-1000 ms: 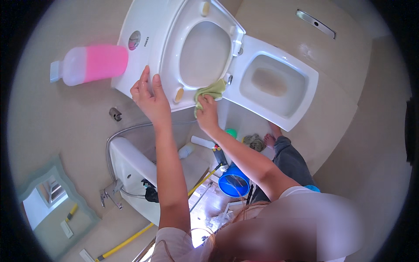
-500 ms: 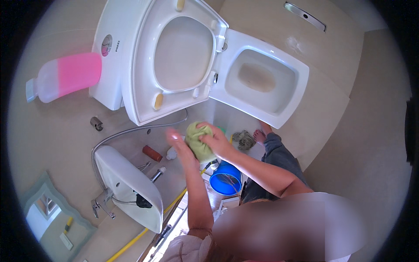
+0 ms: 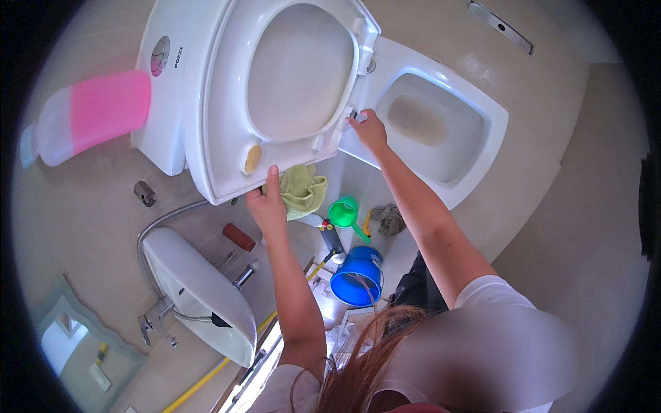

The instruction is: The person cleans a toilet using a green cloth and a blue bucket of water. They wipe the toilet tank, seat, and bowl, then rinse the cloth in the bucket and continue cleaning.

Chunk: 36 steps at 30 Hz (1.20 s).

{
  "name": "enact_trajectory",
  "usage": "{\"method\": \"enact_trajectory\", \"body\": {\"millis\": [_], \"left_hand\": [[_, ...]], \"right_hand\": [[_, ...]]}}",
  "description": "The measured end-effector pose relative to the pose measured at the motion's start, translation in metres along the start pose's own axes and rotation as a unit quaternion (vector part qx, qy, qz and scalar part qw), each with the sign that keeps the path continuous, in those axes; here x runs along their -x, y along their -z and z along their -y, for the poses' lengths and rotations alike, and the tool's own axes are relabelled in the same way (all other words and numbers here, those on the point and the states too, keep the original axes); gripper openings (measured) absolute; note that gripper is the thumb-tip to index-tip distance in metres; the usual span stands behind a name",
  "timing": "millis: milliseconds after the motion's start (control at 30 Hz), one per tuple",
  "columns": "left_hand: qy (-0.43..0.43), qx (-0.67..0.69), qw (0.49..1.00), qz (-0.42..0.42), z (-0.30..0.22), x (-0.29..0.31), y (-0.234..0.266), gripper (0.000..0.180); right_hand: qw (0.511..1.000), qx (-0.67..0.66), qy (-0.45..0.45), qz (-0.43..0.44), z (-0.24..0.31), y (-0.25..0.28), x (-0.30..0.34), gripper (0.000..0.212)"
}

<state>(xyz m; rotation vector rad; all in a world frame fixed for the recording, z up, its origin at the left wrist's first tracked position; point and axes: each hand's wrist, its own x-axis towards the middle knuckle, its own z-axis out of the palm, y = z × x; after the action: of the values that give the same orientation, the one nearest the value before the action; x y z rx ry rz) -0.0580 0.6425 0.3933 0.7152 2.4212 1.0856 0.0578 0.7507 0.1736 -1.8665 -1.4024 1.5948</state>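
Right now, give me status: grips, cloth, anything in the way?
Left grip at edge of raised toilet seat, holding green cloth. Right grip at nearer seat hinge. Right forearm hides part of bowl rim.

Beige wall (image 3: 76,213); mirror (image 3: 81,344) (wavy-edged); white sink (image 3: 205,292).
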Motion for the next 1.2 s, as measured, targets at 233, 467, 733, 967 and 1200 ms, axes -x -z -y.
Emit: {"method": "enact_trajectory", "body": {"millis": [233, 467, 733, 967, 1200], "left_hand": [[-0.092, -0.032, 0.994, -0.042, -0.010, 0.006, -0.009, 0.027], [-0.098, -0.013, 0.994, -0.035, -0.009, 0.011, -0.014, 0.025], [-0.092, -0.019, 0.994, -0.049, -0.012, 0.015, -0.015, 0.025], [-0.088, 0.013, 0.995, -0.048, -0.008, 0.017, -0.013, 0.028], [-0.085, -0.015, 0.995, -0.041, -0.010, 0.015, -0.013, 0.030]], "right_hand": [[0.999, -0.044, 0.009, -0.008, -0.008, -0.020, 0.005, 0.040], [0.993, -0.082, -0.019, -0.077, -0.001, -0.038, 0.010, 0.033], [0.999, -0.033, -0.006, -0.035, -0.002, -0.032, -0.002, 0.021], [0.984, -0.164, -0.046, 0.054, -0.006, -0.022, -0.010, 0.025], [0.972, 0.032, -0.050, 0.227, 0.016, 0.019, -0.053, 0.024]]}}
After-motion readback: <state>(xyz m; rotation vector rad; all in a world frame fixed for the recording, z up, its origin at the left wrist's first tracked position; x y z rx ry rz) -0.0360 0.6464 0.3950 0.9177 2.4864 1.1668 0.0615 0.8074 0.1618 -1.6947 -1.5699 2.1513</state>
